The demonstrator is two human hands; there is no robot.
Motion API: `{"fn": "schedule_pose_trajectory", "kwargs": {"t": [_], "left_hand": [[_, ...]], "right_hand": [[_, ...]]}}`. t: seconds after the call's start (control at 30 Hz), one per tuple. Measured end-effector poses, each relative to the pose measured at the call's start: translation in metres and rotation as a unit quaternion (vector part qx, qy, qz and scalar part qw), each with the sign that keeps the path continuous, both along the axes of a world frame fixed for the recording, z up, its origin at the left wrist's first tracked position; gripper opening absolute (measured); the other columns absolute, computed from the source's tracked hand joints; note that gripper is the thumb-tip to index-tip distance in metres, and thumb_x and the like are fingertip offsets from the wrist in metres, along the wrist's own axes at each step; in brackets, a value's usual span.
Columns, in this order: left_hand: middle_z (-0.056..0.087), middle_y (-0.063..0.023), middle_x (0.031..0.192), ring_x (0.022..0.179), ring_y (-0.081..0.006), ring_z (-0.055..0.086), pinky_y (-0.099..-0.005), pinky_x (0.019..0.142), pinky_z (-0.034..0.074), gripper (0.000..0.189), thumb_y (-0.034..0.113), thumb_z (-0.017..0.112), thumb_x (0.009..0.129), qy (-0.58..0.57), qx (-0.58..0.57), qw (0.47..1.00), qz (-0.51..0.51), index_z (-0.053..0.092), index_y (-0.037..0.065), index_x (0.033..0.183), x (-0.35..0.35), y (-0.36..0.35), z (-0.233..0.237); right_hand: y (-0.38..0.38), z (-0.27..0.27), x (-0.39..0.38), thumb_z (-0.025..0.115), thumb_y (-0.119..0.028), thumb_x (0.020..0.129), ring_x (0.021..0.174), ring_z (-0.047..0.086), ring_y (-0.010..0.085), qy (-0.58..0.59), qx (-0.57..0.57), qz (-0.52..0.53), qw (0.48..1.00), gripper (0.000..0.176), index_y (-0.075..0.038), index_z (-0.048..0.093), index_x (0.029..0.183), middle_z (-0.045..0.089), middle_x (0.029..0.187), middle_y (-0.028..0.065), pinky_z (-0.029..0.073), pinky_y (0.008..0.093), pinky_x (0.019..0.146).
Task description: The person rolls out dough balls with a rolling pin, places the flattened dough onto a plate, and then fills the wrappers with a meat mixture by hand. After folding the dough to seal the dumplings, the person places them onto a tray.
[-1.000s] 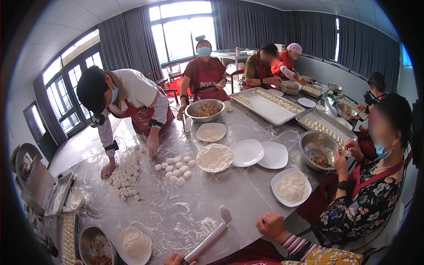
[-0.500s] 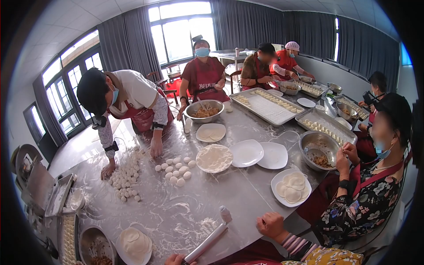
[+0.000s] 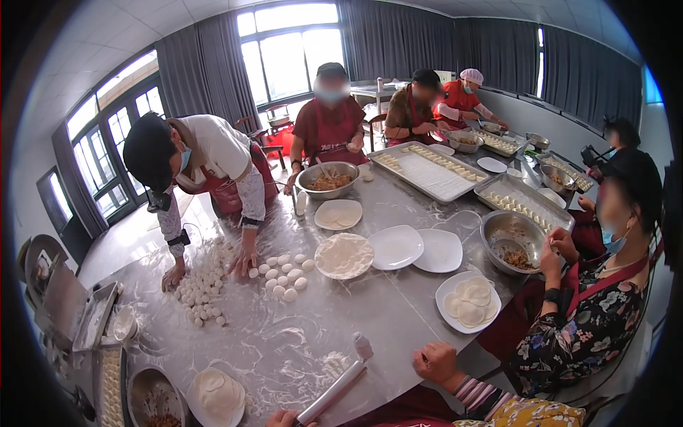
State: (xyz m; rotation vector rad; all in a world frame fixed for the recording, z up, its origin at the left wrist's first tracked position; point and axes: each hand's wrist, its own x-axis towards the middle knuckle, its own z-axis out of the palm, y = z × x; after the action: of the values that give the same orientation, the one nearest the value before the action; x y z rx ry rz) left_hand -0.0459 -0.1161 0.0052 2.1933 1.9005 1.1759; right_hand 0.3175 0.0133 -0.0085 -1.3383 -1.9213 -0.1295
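Rolling work, paused by the look of it. Left hand (image 3: 283,418), partly cut off by the frame, is closed on the near end of the pin (image 3: 333,391). Right hand (image 3: 436,361) is curled into a fist near the table (image 3: 398,313) edge, apart from the pin; palm side hidden, cannot tell if anything is inside. Rolling with both hands would call for opening it and taking the far handle (image 3: 362,346).

Pin: smooth, metallic-looking body, pale far handle, slanting across the near table edge beside scattered flour (image 3: 313,366). Wrappers (image 3: 218,391) — flat, pale, overlapping — lie toward the left. Across the table, a co-worker's hand (image 3: 173,275) is beside small dough balls (image 3: 199,292).
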Motion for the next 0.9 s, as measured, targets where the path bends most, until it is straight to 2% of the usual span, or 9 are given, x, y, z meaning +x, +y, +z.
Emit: {"fn": "schedule_pose_trajectory", "kwargs": {"t": [0.53, 0.6, 0.63, 0.7, 0.9], "left_hand": [[0.057, -0.012, 0.075, 0.064, -0.0352, 0.057, -0.0454, 0.057, 0.046, 0.034, 0.029, 0.081, 0.068, 0.002, -0.013, 1.0, 0.008, 0.061, 0.01, 0.088, 0.0, -0.002, 0.003], [0.057, -0.0126, 0.076, 0.065, -0.0359, 0.057, -0.0458, 0.058, 0.046, 0.035, 0.03, 0.081, 0.069, -0.023, -0.09, 0.996, -0.01, 0.061, 0.009, 0.088, -0.002, -0.002, 0.01], [0.057, -0.0126, 0.076, 0.065, -0.0359, 0.057, -0.0458, 0.058, 0.046, 0.035, 0.03, 0.081, 0.069, -0.023, -0.09, 0.996, -0.01, 0.061, 0.009, 0.088, -0.001, -0.002, 0.009], [0.057, -0.0124, 0.075, 0.064, -0.0359, 0.056, -0.0459, 0.057, 0.045, 0.035, 0.03, 0.081, 0.069, 0.004, -0.019, 1.0, 0.005, 0.061, 0.009, 0.088, 0.001, -0.003, 0.003], [0.056, -0.0122, 0.073, 0.062, -0.0356, 0.056, -0.0455, 0.056, 0.045, 0.035, 0.031, 0.08, 0.069, 0.008, -0.004, 1.0, 0.005, 0.06, 0.008, 0.086, 0.002, -0.002, 0.004]], "right_hand": [[-0.001, 0.003, 0.0, 0.067, -0.016, 0.074, 0.05, 0.054, 0.0315, -0.003, -0.003, -0.001, 1.0, 0.028, -0.009, 0.047, 0.055, 0.05, 0.054, 0.0097, 0.042, 0.0421, 0.05], [-0.001, 0.003, 0.001, 0.067, -0.016, 0.074, 0.05, 0.054, 0.0313, 0.004, -0.003, 0.001, 1.0, 0.028, -0.009, 0.047, 0.055, 0.05, 0.054, 0.0097, 0.043, 0.0422, 0.05], [-0.001, 0.003, 0.001, 0.067, -0.016, 0.074, 0.05, 0.054, 0.0313, 0.004, -0.003, 0.001, 1.0, 0.028, -0.009, 0.047, 0.055, 0.05, 0.054, 0.0097, 0.043, 0.0422, 0.05], [0.0, 0.002, 0.002, 0.067, -0.015, 0.074, 0.05, 0.054, 0.0313, 0.002, 0.0, 0.003, 1.0, 0.027, -0.009, 0.048, 0.055, 0.05, 0.054, 0.0096, 0.043, 0.0421, 0.05], [0.0, 0.003, 0.002, 0.067, -0.015, 0.074, 0.049, 0.054, 0.0311, 0.004, 0.002, 0.005, 1.0, 0.027, -0.009, 0.048, 0.055, 0.05, 0.053, 0.0095, 0.042, 0.0418, 0.05]]}}
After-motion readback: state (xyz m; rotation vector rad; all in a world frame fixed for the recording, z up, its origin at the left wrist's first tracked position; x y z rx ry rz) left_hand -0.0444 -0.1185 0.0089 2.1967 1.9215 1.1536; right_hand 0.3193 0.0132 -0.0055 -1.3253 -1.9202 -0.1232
